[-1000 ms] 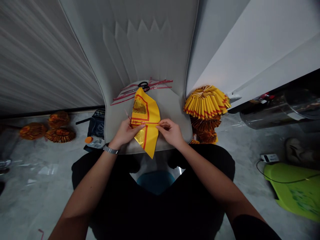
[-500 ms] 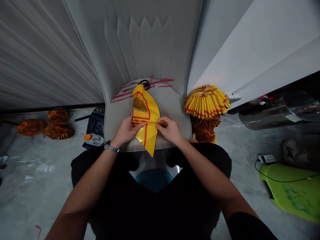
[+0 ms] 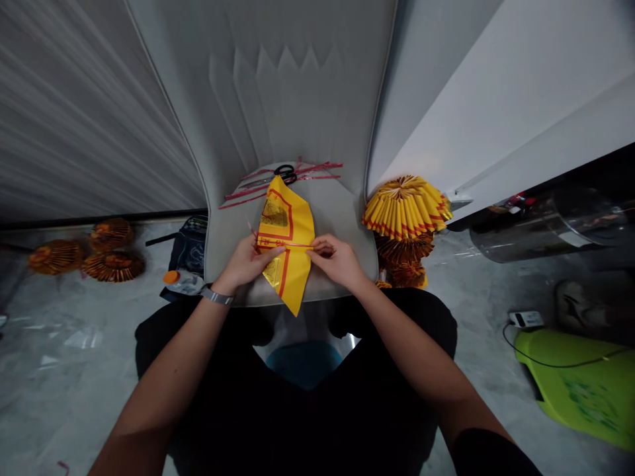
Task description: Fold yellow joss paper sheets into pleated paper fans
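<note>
A stack of yellow paper sheets with red borders and gold foil [image 3: 288, 228] lies fanned on a grey chair seat [image 3: 342, 211] in front of me. A thin red strip [image 3: 292, 245] runs across its middle. My left hand [image 3: 245, 263] grips the paper's left edge, thumb pressed on the strip. My right hand [image 3: 337, 259] pinches the strip's right end at the paper's edge. A metal bracelet sits on my left wrist.
Black scissors [image 3: 285, 173] and several loose red strips [image 3: 278, 180] lie at the back of the seat. Finished yellow paper fans [image 3: 407, 208] are stacked to the right; more orange ones [image 3: 84, 254] sit on the floor at left. A green object [image 3: 580, 383] lies at right.
Both hands stay on the paper and strip with only small finger shifts. The view has drifted slightly.
</note>
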{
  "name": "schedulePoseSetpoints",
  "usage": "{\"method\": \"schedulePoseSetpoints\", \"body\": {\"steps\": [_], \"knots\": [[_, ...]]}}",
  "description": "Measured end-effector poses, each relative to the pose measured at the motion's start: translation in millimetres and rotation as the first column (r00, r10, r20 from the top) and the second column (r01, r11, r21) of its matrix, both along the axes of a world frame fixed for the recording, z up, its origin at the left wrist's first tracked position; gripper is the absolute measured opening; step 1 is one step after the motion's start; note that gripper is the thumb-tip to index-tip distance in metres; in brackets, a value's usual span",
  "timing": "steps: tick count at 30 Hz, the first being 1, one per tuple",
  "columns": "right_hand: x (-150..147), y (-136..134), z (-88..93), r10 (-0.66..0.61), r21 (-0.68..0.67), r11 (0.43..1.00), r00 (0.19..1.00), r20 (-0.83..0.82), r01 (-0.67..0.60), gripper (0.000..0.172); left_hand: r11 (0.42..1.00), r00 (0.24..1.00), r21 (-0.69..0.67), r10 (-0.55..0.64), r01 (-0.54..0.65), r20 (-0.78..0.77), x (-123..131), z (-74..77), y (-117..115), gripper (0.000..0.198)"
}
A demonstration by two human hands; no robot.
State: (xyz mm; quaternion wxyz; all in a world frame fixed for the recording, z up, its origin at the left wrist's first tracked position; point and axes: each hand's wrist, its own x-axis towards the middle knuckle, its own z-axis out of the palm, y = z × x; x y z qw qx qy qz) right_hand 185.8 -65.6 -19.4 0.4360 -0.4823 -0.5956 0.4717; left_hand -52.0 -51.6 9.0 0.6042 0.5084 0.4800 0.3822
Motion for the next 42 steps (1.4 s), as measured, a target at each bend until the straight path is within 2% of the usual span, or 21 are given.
{"method": "schedulePoseSetpoints", "body": {"steps": [5, 11, 16, 20, 24, 28, 33, 37, 42], "knots": [[0.7, 2.7, -0.4, 0.033, -0.078, 0.996, 0.999, -0.003, -0.033, 0.022, 1.000, 1.000, -0.001, 0.015, -0.015, -0.012, 2.8, -2.5, -1.6, 0.061], [0.2, 3.2, 3.9, 0.042, -0.101, 0.994, 0.999, -0.031, -0.045, 0.023, 0.998, 0.999, -0.051, 0.037, -0.036, 0.023, 2.3, -2.1, -0.2, 0.059], [-2.2, -2.4, 11.4, 0.010, -0.107, 0.994, 0.971, -0.240, -0.037, 0.034, 0.989, 0.989, -0.145, 0.049, -0.028, 0.140, -1.2, 0.7, 2.9, 0.053], [-4.4, -5.8, 17.5, -0.051, -0.189, 0.982, 0.930, -0.364, -0.020, 0.043, 0.974, 0.968, -0.220, 0.096, -0.044, 0.231, -2.1, -1.0, 2.5, 0.051], [-7.4, -7.5, 22.6, -0.039, -0.193, 0.980, 0.904, -0.426, -0.048, 0.043, 0.955, 0.951, -0.297, 0.107, -0.017, 0.289, 1.1, -7.1, -0.9, 0.052], [-14.5, -10.1, 27.5, -0.070, -0.175, 0.985, 0.880, -0.471, -0.015, 0.038, 0.940, 0.926, -0.336, 0.072, 0.062, 0.372, 8.6, -14.0, -5.0, 0.053], [-25.3, -10.6, 34.8, -0.127, -0.202, 0.979, 0.835, -0.535, 0.019, 0.047, 0.930, 0.876, -0.356, 0.100, 0.085, 0.472, 17.9, -19.6, -7.5, 0.049], [-26.5, -6.8, 41.0, -0.050, -0.149, 0.988, 0.846, -0.532, -0.035, 0.049, 0.933, 0.868, -0.351, 0.111, 0.077, 0.484, 19.1, -21.0, -7.5, 0.049], [-23.9, -2.6, 44.5, 0.065, -0.083, 0.990, 0.897, -0.437, -0.113, 0.048, 0.939, 0.898, -0.337, 0.092, 0.066, 0.431, 17.8, -17.7, -9.7, 0.048]]}}
